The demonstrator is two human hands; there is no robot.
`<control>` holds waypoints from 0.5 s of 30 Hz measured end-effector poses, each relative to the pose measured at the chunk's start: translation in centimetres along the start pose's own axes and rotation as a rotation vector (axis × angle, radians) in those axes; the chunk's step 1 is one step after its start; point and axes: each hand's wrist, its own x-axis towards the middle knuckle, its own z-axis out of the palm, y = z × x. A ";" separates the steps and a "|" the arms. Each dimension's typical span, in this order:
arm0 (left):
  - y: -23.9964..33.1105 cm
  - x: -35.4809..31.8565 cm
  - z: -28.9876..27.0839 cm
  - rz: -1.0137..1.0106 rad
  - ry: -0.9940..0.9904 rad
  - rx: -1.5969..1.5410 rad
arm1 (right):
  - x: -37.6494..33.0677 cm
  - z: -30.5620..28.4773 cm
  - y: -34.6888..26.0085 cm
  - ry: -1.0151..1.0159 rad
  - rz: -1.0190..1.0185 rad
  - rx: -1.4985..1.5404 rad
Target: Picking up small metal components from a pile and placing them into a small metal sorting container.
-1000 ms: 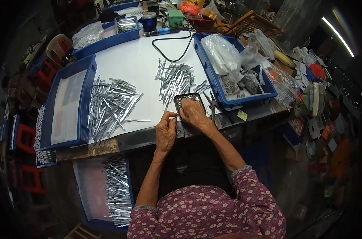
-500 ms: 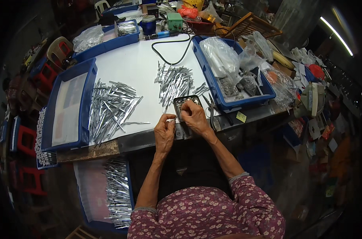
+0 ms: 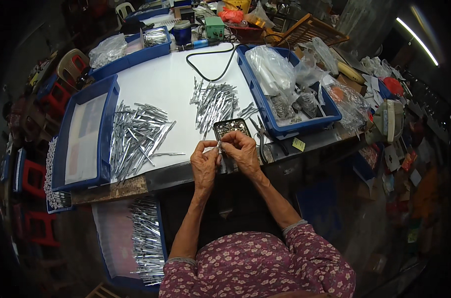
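At the table's front edge my two hands meet, fingertips almost touching. My left hand [image 3: 204, 165] pinches a thin silver metal rod [image 3: 219, 144], mostly hidden by the fingers. The fingers of my right hand [image 3: 241, 152] are pinched at that same rod's end; whatever small piece they may hold cannot be made out. Just beyond my right hand lies a small dark tray [image 3: 233, 120] of tiny shiny metal parts. A pile of silver rods [image 3: 215, 105] is spread behind it, and a larger pile of rods [image 3: 136, 136] lies to the left. Pliers [image 3: 259, 138] rest right of the tray.
Blue bins flank the work: a paper-lined bin [image 3: 109, 134] on the left, a bin [image 3: 285, 130] with plastic bags on the right. Below the table edge sits another bin of rods [image 3: 147, 243]. A corded blue-handled tool [image 3: 200, 43] lies at the back.
My right hand has drawn back from over the small tray toward my left fingertips. Both hands now meet at the rod, and more of the tray shows.
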 end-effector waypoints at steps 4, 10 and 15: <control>0.0 -0.1 0.1 -0.033 0.017 -0.045 | -0.3 0.4 -0.2 0.058 -0.031 -0.001; 0.2 -0.1 0.4 -0.036 0.020 -0.066 | -0.5 0.6 0.0 0.077 -0.062 0.012; -0.2 -0.1 0.3 -0.034 0.027 -0.082 | -0.6 0.8 0.3 0.080 -0.065 0.005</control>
